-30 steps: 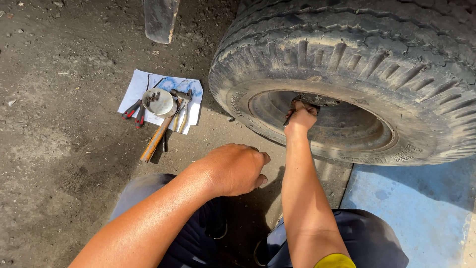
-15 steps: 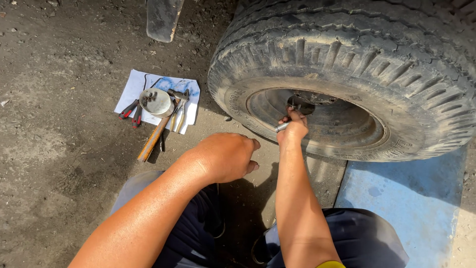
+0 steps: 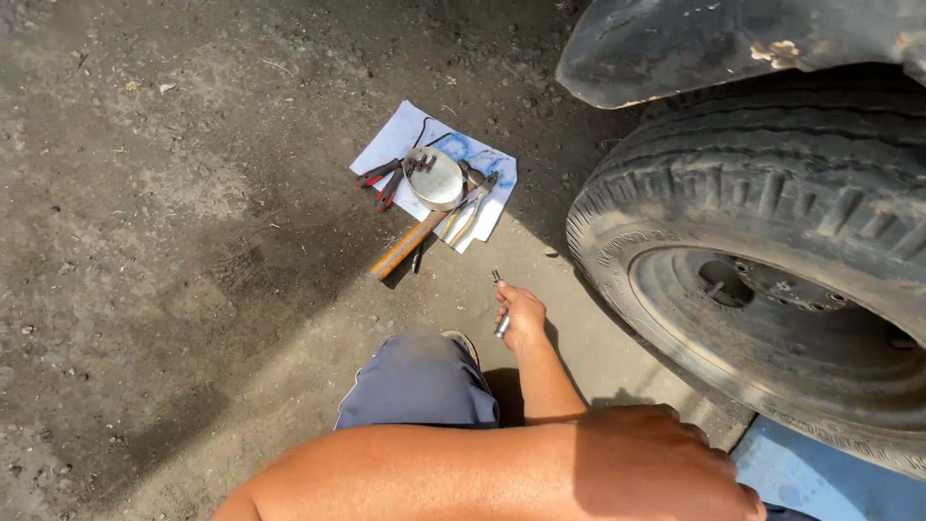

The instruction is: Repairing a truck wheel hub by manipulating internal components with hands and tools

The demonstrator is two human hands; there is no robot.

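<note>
My right hand (image 3: 521, 314) is low over the ground just beyond my knee (image 3: 420, 381) and grips a short metal bolt-like piece (image 3: 501, 301) that points toward the tools. My left forearm crosses the bottom of the view. My left hand (image 3: 666, 463) rests there with its back up and its fingers curled under, and nothing shows in it. A big worn tyre (image 3: 762, 203) with a dusty steel wheel centre (image 3: 762, 289) stands at the right, apart from both hands.
A white sheet (image 3: 400, 145) on the dirt holds red-handled pliers (image 3: 381, 180), a round metal bowl (image 3: 436, 178), a wooden-handled hammer (image 3: 405, 246) and spanners (image 3: 471, 207). A dark mudguard (image 3: 714, 43) overhangs the tyre. A blue sheet (image 3: 820, 482) lies at bottom right.
My right hand has left the wheel centre and moved left and down toward the tools, now holding the metal piece. The view has swung left and my left arm lies lower.
</note>
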